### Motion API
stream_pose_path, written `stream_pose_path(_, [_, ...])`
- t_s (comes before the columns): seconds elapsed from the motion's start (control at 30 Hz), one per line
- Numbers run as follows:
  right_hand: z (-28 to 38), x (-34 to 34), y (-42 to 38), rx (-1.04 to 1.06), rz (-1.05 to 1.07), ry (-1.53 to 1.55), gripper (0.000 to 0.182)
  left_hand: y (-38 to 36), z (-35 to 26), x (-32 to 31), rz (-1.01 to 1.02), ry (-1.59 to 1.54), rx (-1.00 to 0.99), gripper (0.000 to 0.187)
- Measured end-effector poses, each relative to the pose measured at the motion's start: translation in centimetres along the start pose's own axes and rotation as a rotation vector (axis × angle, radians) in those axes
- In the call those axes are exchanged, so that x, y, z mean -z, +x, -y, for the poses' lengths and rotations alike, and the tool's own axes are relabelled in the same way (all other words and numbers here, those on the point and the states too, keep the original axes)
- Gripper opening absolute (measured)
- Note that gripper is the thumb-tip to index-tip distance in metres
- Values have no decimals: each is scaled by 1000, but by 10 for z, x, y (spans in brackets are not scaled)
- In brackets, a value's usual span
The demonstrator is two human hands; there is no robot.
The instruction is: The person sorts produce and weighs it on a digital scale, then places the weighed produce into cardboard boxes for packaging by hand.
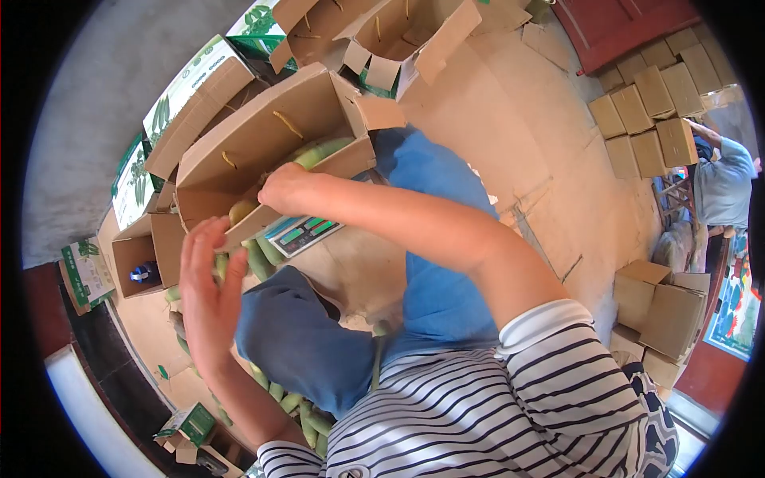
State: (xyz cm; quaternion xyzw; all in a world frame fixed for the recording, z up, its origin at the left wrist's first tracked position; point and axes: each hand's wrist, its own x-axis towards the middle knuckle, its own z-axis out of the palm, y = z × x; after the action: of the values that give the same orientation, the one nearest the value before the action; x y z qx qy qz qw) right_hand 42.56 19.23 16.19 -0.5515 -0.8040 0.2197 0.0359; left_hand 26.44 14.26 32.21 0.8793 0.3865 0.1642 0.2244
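An open cardboard box [235,135] with yellow cord handles stands in front of me. Long pale-green vegetables [323,151] lie inside it; their exact kind is not clear. My right hand [285,190] reaches over the near wall into the box, its fingers curled down and mostly hidden. Near the box's left corner is my left hand [209,275], empty, with thumb and fingers apart. A digital scale [304,233] with lit green displays sits by the near side of the box, partly covered by my right forearm.
More green vegetables [315,418] lie on the floor around my left leg. Other open boxes [398,40] line the far side. Stacked cartons [645,99] and another person [723,183] are at the right. A small box [139,259] holds a blue object.
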Motion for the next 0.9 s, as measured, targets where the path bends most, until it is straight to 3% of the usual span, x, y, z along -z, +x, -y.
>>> stream_pose_path(0.17, [4, -6, -2, -35, 8, -28, 23, 8, -78, 4, 5, -85, -98, 30])
stream_pose_path(0.3, [3, -7, 6, -135, 66, 22, 22, 39, -56, -22, -38, -35, -130, 28])
stream_pose_path(0.4, [-4, 64, -26, -151, 99, -35, 22, 54, -14, -44, -131, -18, -29, 29])
stream_pose_path(0.5, [-45, 123, -72, -144, -195, 21, 22, 55, 35, -66, -83, 480, -107, 30])
stream_pose_path(0.57, [-87, 140, -94, -195, -421, 16, 22, 52, 34, -71, -13, 559, -156, 31])
stream_pose_path(0.6, [-99, 158, -107, -366, -310, -1, 22, 50, 30, -74, 24, 596, -180, 31])
stream_pose_path(0.63, [-137, 147, -114, -334, -463, 25, 22, 50, 27, -76, 86, 579, -182, 31])
stream_pose_path(0.7, [-194, 134, -128, -482, -538, 246, 20, 49, 21, -80, 210, 542, -183, 32])
stream_pose_path(0.8, [-280, 67, -131, -752, -705, 295, 26, 49, 16, -87, 358, 567, -127, 33])
stream_pose_path(0.9, [-325, 17, -129, -944, -767, 339, 37, 52, 14, -89, 361, 533, -97, 38])
